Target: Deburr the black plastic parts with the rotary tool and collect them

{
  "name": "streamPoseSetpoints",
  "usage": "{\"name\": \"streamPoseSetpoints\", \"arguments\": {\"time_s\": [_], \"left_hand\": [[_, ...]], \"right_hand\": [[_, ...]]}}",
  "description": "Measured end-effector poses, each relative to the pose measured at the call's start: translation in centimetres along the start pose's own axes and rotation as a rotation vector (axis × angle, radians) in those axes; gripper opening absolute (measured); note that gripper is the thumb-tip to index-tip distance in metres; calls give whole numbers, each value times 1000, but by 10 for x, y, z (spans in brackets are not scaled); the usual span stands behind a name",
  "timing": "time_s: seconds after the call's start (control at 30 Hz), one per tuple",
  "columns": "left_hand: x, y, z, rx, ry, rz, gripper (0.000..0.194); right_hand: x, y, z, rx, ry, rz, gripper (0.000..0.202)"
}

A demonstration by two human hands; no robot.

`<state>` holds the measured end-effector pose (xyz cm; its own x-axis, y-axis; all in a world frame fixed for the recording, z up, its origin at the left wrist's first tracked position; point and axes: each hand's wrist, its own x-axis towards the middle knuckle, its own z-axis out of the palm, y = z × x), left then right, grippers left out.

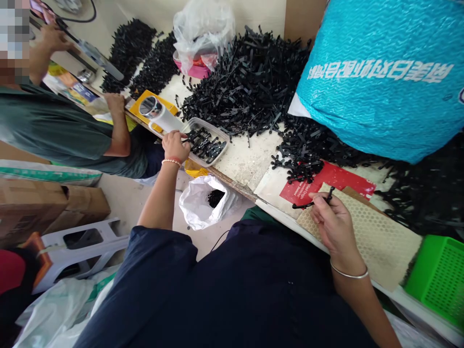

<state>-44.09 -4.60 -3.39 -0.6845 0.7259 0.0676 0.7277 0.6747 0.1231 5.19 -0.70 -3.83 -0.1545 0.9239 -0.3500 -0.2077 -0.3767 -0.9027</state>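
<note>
My right hand (333, 224) pinches a thin black plastic part (308, 205) with knobbed ends between thumb and fingers, above a beige honeycomb-patterned mat (377, 237) and a red printed card (348, 180). At the near left corner of a clear plastic tub (224, 153), my left hand (176, 146) has its fingers closed at a dark piece (188, 137). Similar black parts (208, 145) lie in a row inside that tub. A large heap of black parts (250, 82) spreads behind it, with a smaller pile (300, 166) nearer my right hand.
A white mug (165, 118) stands left of the tub. A blue bag (384, 82) rests on the heap; a green basket (438, 280) is at far right. Below the table edge sits an open white sack (197, 208). A co-worker (72, 130) sits at left beside a stool (83, 246).
</note>
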Motion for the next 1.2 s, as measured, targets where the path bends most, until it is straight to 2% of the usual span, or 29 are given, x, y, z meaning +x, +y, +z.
{"name": "streamPoseSetpoints", "arguments": {"time_s": [0.17,0.37,0.5,0.73,0.93,1.07,1.2], "left_hand": [[8,-2,0,-9,87,36,55],[19,1,3,23,49,12,46],[18,5,2,24,54,25,41],[17,13,-6,151,-118,28,48],[21,20,-14,204,-184,52,48],[18,13,-16,127,-148,42,48],[12,11,-25,-29,30,60,44]], "right_hand": [[1,0,2,16,26,19,45],[2,2,1,45,41,44,45],[3,4,0,55,42,34,43],[5,6,-2,43,26,39,41],[3,5,0,55,33,33,43],[0,1,-1,55,24,23,43],[-3,-7,-3,43,28,-3,42]]}}
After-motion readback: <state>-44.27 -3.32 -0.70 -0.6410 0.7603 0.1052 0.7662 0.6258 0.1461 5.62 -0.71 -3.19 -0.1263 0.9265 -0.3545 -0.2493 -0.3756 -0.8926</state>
